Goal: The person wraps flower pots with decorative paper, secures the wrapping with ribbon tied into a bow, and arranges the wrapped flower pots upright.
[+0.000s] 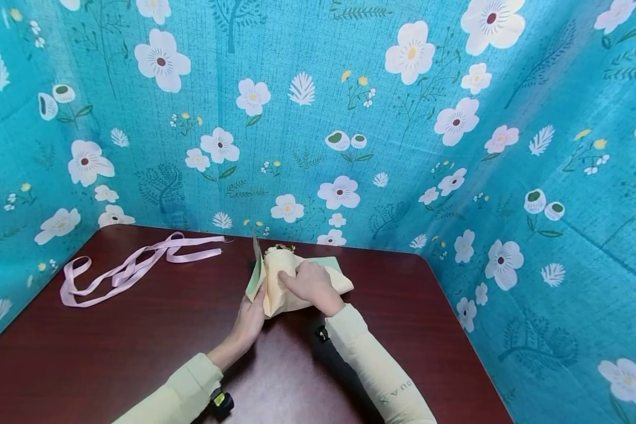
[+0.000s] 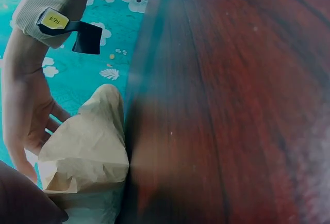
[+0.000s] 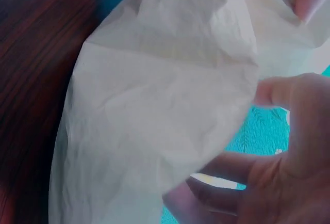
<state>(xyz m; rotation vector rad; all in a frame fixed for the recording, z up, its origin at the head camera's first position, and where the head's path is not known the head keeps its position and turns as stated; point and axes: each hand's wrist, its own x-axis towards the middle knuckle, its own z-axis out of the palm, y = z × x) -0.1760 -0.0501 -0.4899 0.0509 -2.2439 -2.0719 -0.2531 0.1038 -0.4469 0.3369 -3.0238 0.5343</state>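
Observation:
Creased wrapping paper (image 1: pixel 280 277), cream on one side and pale green on the other, is folded round a bundle whose small dried-looking tips (image 1: pixel 283 247) poke out at the top. My left hand (image 1: pixel 251 318) grips the paper's left side, where a green flap stands up. On the right, my right hand (image 1: pixel 315 285) holds the front of the bundle, thumb toward the middle. The right wrist view shows the right hand's fingers (image 3: pixel 227 164) curled at the paper's edge. Whatever the paper encloses below the tips is hidden.
A loose pink ribbon (image 1: pixel 122 274) lies looped on the left of the dark red-brown table (image 1: pixel 153 335). Blue flowered cloth (image 1: pixel 297 147) hangs behind the table and along its sides. Each wrist carries a small black camera (image 1: pixel 222 403).

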